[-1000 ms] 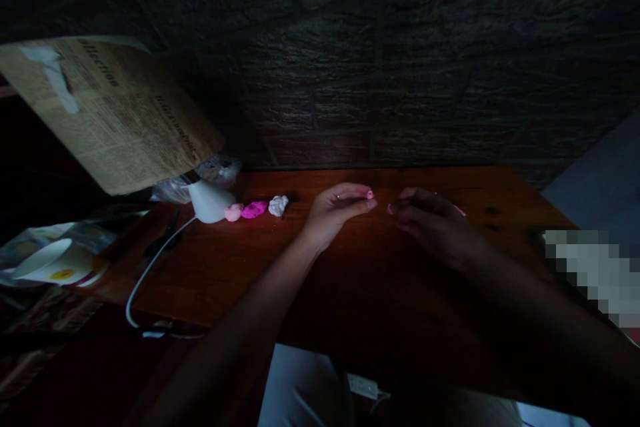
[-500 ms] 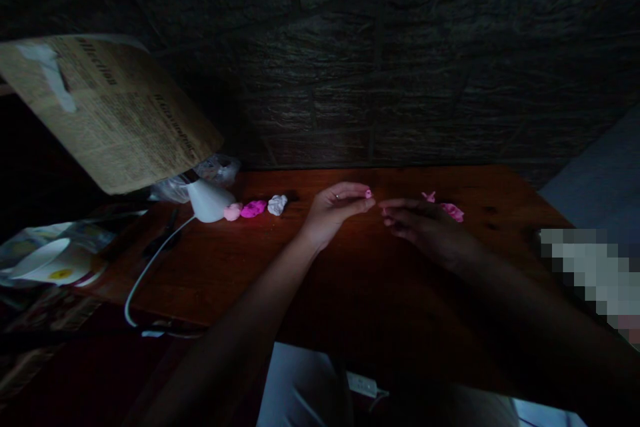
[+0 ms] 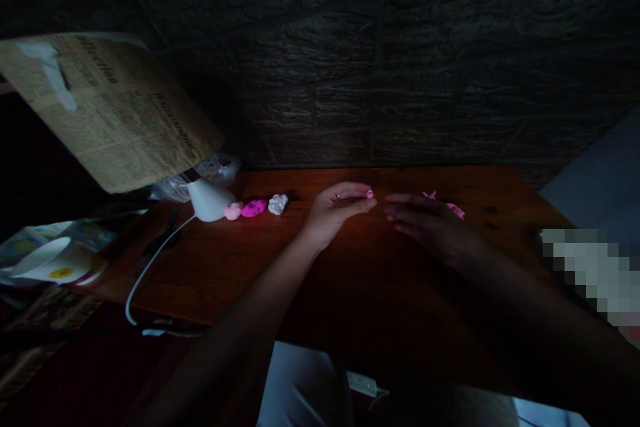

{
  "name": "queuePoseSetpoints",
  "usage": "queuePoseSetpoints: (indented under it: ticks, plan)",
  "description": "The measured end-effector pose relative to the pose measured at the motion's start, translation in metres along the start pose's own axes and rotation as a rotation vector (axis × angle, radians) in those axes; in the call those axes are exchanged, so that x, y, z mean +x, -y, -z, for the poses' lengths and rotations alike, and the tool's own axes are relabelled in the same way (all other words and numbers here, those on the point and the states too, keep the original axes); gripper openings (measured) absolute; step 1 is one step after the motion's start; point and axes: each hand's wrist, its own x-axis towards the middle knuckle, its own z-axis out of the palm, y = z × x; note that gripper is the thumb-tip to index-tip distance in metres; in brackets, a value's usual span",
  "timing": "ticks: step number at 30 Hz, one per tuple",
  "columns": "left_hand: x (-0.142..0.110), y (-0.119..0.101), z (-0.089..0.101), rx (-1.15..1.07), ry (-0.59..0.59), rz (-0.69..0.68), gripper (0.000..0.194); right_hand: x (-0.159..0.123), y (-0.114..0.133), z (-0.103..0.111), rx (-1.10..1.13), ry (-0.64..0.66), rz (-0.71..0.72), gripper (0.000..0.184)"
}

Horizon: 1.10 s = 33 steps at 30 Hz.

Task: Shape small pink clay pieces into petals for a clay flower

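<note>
In dim light my left hand [image 3: 336,208] hovers over the wooden table [image 3: 300,260], fingers pinched on a tiny pink clay bit [image 3: 369,193]. My right hand [image 3: 427,223] lies just to its right with fingers stretched out flat and apart, holding nothing I can see. Behind the right hand lie small pink clay pieces [image 3: 453,208] on the table. Three clay lumps sit in a row to the left: a light pink lump [image 3: 233,211], a magenta lump [image 3: 254,207] and a white lump [image 3: 278,203].
A white lamp base [image 3: 209,200] with a white cable [image 3: 145,273] stands at the left, under a tilted newspaper sheet [image 3: 110,110]. A white cup [image 3: 47,263] and clutter sit far left. A dark brick wall [image 3: 400,67] backs the table.
My right hand first slid left toward the left hand's fingertips, then drew slightly back and covers part of the pink pieces. The left hand has hardly moved.
</note>
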Motion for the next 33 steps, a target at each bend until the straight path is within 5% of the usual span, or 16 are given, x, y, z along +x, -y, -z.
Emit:
queuePoseSetpoints:
  ticks: [33]
  plan:
    - [-0.002, 0.002, -0.002, -0.013, 0.055, 0.045, 0.029, -0.008, 0.013, -0.008, -0.042, -0.056, 0.105, 0.038]
